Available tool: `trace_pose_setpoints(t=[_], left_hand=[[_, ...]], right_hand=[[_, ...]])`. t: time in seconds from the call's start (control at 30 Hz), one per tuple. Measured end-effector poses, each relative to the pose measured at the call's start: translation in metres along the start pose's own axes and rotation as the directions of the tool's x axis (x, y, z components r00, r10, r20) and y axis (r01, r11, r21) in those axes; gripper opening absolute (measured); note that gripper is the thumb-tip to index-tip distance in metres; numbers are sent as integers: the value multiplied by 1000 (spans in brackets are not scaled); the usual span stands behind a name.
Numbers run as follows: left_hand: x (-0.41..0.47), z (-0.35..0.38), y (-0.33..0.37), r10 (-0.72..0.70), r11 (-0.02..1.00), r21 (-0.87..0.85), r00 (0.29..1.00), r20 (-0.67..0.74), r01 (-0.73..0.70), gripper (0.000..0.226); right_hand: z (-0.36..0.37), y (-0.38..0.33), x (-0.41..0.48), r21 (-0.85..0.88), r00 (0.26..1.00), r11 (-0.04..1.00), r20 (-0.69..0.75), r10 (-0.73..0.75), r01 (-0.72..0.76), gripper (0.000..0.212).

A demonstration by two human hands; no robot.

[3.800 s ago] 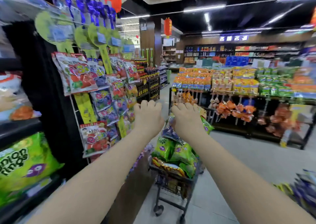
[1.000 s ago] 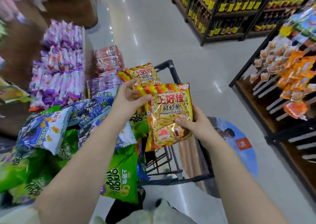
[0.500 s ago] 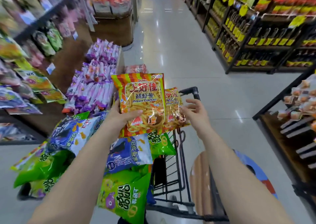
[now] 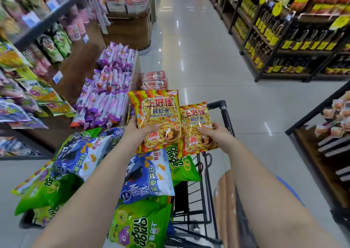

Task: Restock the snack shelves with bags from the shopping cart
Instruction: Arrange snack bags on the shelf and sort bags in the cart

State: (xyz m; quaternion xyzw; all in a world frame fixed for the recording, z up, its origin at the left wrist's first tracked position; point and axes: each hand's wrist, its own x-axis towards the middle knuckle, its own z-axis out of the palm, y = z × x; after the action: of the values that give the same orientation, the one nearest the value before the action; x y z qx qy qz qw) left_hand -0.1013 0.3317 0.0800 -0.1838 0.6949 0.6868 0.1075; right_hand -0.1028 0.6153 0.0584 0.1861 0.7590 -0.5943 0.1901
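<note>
My left hand grips an orange prawn cracker bag by its left edge, thumb across the front. My right hand holds a second, identical prawn cracker bag by its right side, thumb on the front. Both bags stand upright side by side above the black shopping cart. The cart is heaped with green onion rings bags and blue-and-white snack bags. Snack shelves run along the left.
A low display of purple packets and a stack of red packets stand just beyond the cart. Dark bottle shelves line the right of a white tiled aisle. A rack of small orange packs is at the right.
A second ago both hands held one prawn cracker bag over the cart. Now each hand holds its own bag, side by side, and my view has lifted toward the aisle.
</note>
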Motion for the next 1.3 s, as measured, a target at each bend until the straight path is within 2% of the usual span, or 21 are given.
trace_pose_setpoints(t=[0.1,0.2,0.23,0.33,0.37,0.5,0.63,0.77,0.87,0.9,0.97,1.03,1.1,1.13,1.23,1.3], left_hand=[[-7,-2,3,21,1000,1,1000,16,-21,107],[-17,-9,6,48,998,-31,999,8,-48,76],[-23,-13,8,51,998,-48,999,2,-50,74],[-47,-29,12,87,994,-67,996,-20,-88,94],[-57,-37,13,96,992,-76,995,-38,-99,97],[-107,-76,10,121,976,-169,986,-114,-140,74],[-162,-132,-11,102,970,-186,955,-278,-158,89],[-216,-184,-40,36,964,-229,918,-395,-137,86],[-249,-223,-58,-9,937,-315,893,-451,-150,94],[-257,-236,-61,-23,927,-341,881,-473,-159,92],[-271,-268,-68,-41,909,-372,848,-528,-187,70],[-280,-305,-75,-59,894,-390,808,-587,-219,53],[-286,-348,-81,-63,888,-387,769,-636,-248,56],[-290,-370,-83,-68,886,-386,753,-654,-256,60],[-301,-436,-86,-82,878,-387,708,-702,-283,72],[-307,-478,-89,-83,877,-377,679,-730,-299,70]], right_hand=[[1,0,-9,53,996,997,-75,-56,60,62],[4,-2,-24,54,975,989,-182,-126,138,66],[5,-4,-31,54,962,983,-220,-161,176,64],[12,-11,-54,88,936,960,-261,-236,266,62],[17,-13,-61,93,933,951,-246,-264,294,63],[48,-20,-82,96,928,930,-156,-337,354,68],[93,-28,-101,133,925,916,-22,-379,379,66],[158,-29,-116,167,911,920,159,-381,355,54],[216,-29,-127,141,893,930,261,-367,340,54],[236,-32,-131,135,882,929,292,-370,345,55],[276,-42,-140,114,859,929,353,-370,353,58],[322,-55,-146,95,830,930,425,-361,355,69],[371,-71,-152,70,810,928,468,-354,366,89],[397,-78,-153,66,797,923,484,-361,379,91],[473,-102,-169,62,753,908,538,-380,414,73],[523,-114,-178,56,729,899,563,-388,435,70]])
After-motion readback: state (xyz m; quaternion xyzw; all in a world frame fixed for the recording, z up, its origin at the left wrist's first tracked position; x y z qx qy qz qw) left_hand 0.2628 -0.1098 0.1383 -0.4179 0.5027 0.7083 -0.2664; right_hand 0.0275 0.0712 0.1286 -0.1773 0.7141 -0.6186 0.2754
